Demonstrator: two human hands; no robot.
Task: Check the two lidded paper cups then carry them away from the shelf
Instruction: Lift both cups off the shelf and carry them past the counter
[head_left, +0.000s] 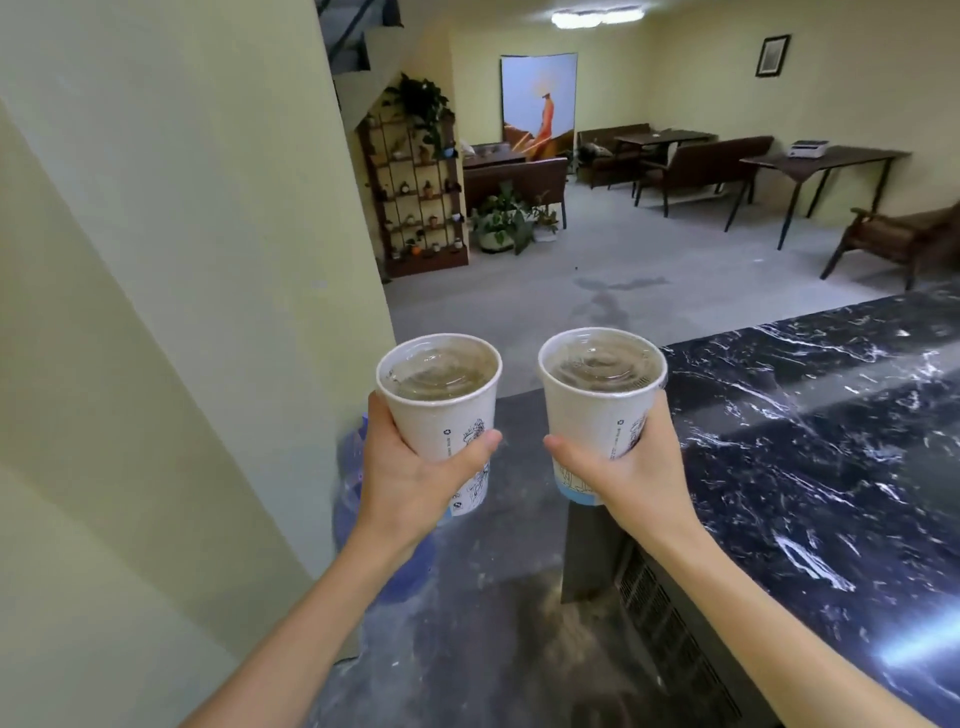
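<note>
Two white paper cups with clear plastic lids and printed drawings are held upright side by side in front of me. My left hand (410, 470) grips the left cup (448, 410) around its lower half, thumb on the near side. My right hand (623, 467) grips the right cup (597, 410) the same way; this cup has a pale blue band at its base. Both lids sit flat on the rims. The cups are a short gap apart and do not touch.
A black marble counter (810, 441) runs along my right, with a dark vented panel below it. A pale yellow wall (182, 260) stands close on my left. Ahead lies grey floor (649, 270), a plant shelf (415, 182), potted plants, dark tables and benches.
</note>
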